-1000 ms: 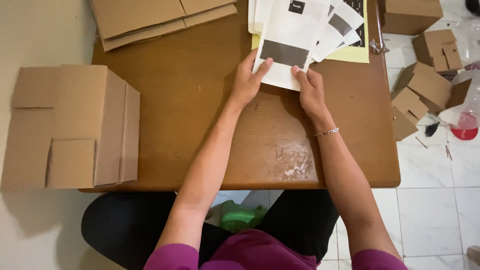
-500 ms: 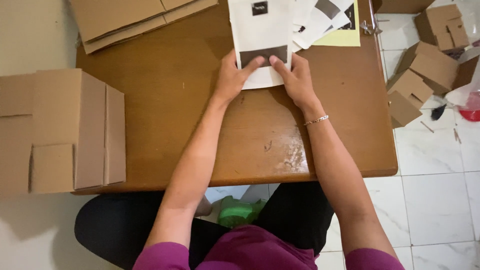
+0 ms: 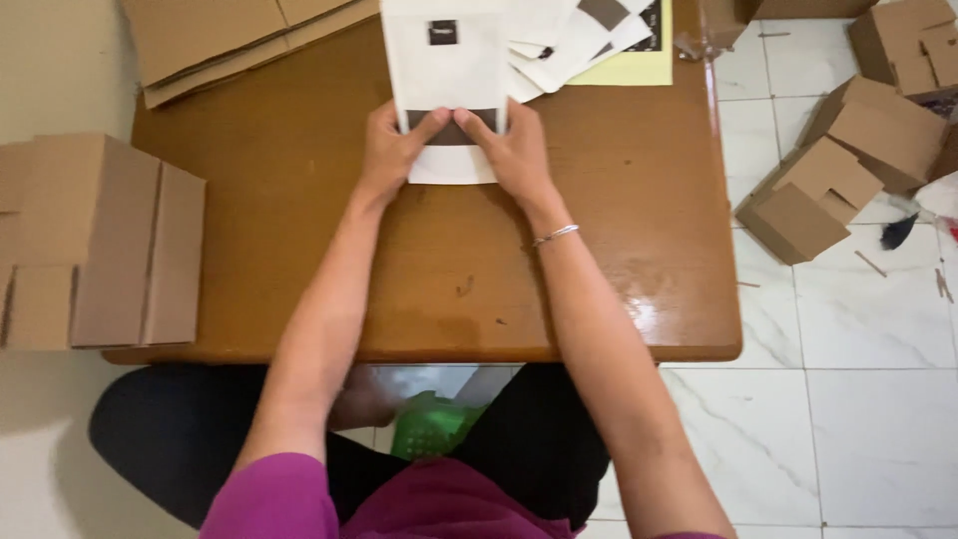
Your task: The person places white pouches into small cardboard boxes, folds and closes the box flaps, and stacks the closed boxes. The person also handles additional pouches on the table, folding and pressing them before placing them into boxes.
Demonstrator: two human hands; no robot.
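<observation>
On the brown table [image 3: 299, 220], a white pouch [image 3: 444, 70] with a dark band is pinned flat by both hands, at the far edge beside a fan of similar pouches [image 3: 579, 35]. Since 1 second ago the pouch has been squared up lengthwise and both hands drawn close together. The left hand [image 3: 391, 150] and right hand [image 3: 519, 155] are pressed on its lower end, thumbs on the band. Matte folded cardboard [image 3: 100, 240] is stacked at left; the tabletop is glossy and scuffed.
</observation>
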